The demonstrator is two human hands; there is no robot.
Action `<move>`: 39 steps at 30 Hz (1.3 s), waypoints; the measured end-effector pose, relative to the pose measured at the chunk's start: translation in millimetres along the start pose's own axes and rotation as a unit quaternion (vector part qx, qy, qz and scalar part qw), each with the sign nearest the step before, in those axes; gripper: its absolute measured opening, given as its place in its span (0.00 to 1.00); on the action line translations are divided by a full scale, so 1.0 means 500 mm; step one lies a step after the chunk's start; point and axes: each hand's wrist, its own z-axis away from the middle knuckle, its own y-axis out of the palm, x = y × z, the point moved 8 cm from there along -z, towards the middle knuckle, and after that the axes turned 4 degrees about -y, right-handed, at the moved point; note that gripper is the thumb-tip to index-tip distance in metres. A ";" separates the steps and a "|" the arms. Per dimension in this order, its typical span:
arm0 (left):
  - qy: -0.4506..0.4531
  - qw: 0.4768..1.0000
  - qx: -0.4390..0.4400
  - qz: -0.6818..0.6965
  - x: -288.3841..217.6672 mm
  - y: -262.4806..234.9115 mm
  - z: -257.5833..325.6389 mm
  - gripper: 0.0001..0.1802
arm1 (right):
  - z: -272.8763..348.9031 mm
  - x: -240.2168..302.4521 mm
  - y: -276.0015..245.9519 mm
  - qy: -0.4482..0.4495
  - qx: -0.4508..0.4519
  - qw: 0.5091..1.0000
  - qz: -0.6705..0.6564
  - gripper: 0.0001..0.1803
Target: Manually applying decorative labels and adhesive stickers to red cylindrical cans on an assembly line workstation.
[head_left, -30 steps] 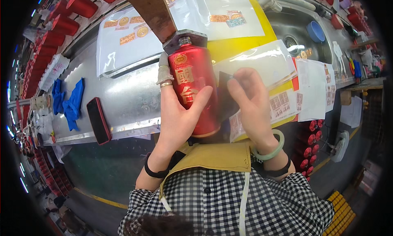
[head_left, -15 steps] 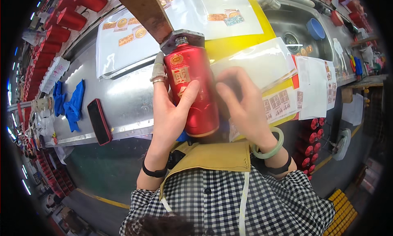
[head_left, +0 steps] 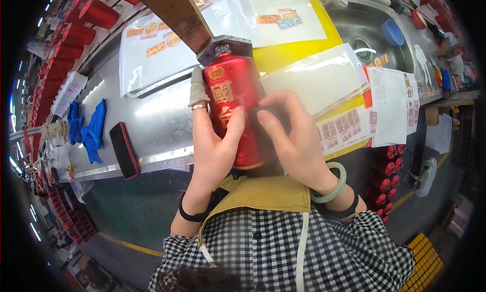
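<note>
A shiny red bottle (head_left: pixel 230 84) with gold characters lies tilted toward me, its neck set against a dark octagonal metal plate (head_left: pixel 225 44) at the end of a wooden bar (head_left: pixel 177 13). My left hand (head_left: pixel 212 150) grips the bottle along its left side, thumb across the front; a grey fabric finger cover sits on one finger. At the bottle's right side is my right hand (head_left: pixel 298 145), its fingers curled with thumb and forefinger close to the red surface. Something dark shows between these fingers and the bottle, too unclear to name.
Clear sheets with gold and printed stickers (head_left: pixel 341 127) lie on a yellow board (head_left: pixel 283 54) to the right. Beyond is a sink (head_left: pixel 349 26) holding a blue bowl (head_left: pixel 392 33). A phone (head_left: pixel 124 150) and blue cloth pieces (head_left: pixel 93 132) lie left on the metal bench (head_left: pixel 152 125).
My right hand has moved left, its thumb and forefinger now against or over the bottle's right edge. My left hand has shifted slightly; the bottle stays against the plate.
</note>
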 end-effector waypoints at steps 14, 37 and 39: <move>-0.017 1.000 -0.004 -0.006 -0.005 0.008 -0.004 0.45 | 0.005 -0.013 -0.006 0.026 -0.020 0.999 -0.029 0.10; -0.034 0.998 -0.002 0.055 0.009 -0.003 -0.006 0.41 | -0.073 -0.076 0.029 0.129 0.056 0.978 -0.154 0.23; -0.032 0.998 -0.001 0.052 0.006 -0.004 -0.004 0.43 | -0.074 -0.066 0.028 0.142 0.067 0.978 -0.141 0.23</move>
